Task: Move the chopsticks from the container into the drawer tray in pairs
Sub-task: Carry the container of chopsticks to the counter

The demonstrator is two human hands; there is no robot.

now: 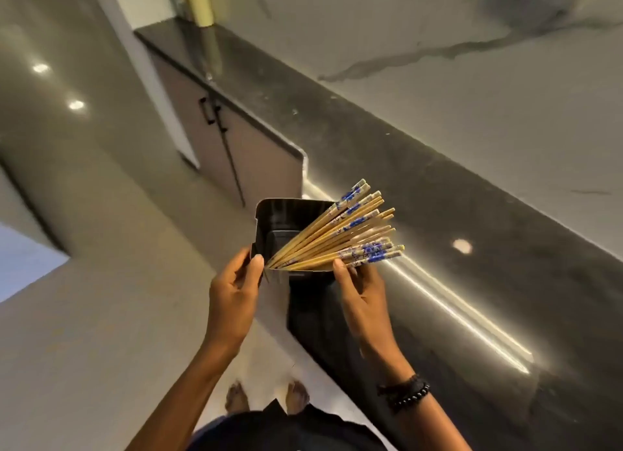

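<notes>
A black square container (269, 221) is held in the air at the counter's edge, tilted toward me. Several wooden chopsticks (337, 235) with blue-and-white patterned tops fan out of it to the right. My left hand (232, 299) grips the container's near left corner, thumb on its rim. My right hand (360, 299) holds the container's near right side, its fingertips touching the lowest chopsticks. No drawer tray is in view.
A dark glossy countertop (472, 282) runs from the far left to the near right, against a marble wall (438, 46). Grey cabinet doors (215, 140) with black handles stand beyond. A cream cylinder (199, 2) stands at the counter's far end. My bare feet are on the pale floor (101, 316).
</notes>
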